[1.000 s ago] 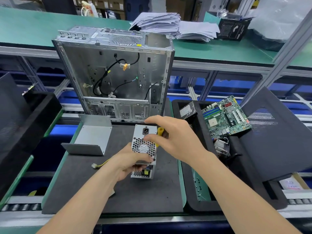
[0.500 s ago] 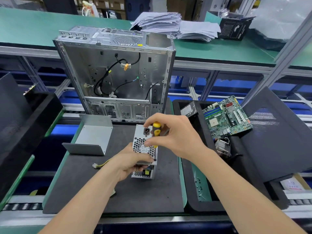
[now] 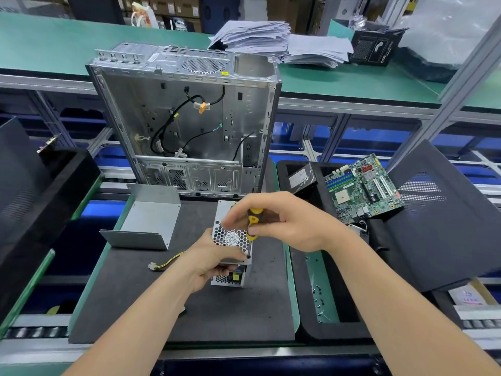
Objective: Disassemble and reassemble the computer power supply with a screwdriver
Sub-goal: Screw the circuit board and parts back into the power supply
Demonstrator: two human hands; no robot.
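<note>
Disassembly is judged midway: the power supply (image 3: 230,237), stood on the mat (image 3: 130,294), is gripped by the left hand (image 3: 208,264), the screwdriver (image 3: 253,222) is pinched by the right hand (image 3: 282,221) at a corner screw (image 3: 249,257), and a metal cover (image 3: 147,223) is seen set apart.

Bench (image 3: 122,308): black mat top, green edges.
On it: PSU (image 3: 230,237) ctr; metal cover (image 3: 151,221) left; PC case (image 3: 189,118) rear; yellow cable (image 3: 165,263).

Our left hand (image 3: 208,263) grips the power supply (image 3: 230,237) on the bench (image 3: 135,294); our right hand (image 3: 282,221) holds the screwdriver (image 3: 253,223) upright, tip at its near right corner.
</note>
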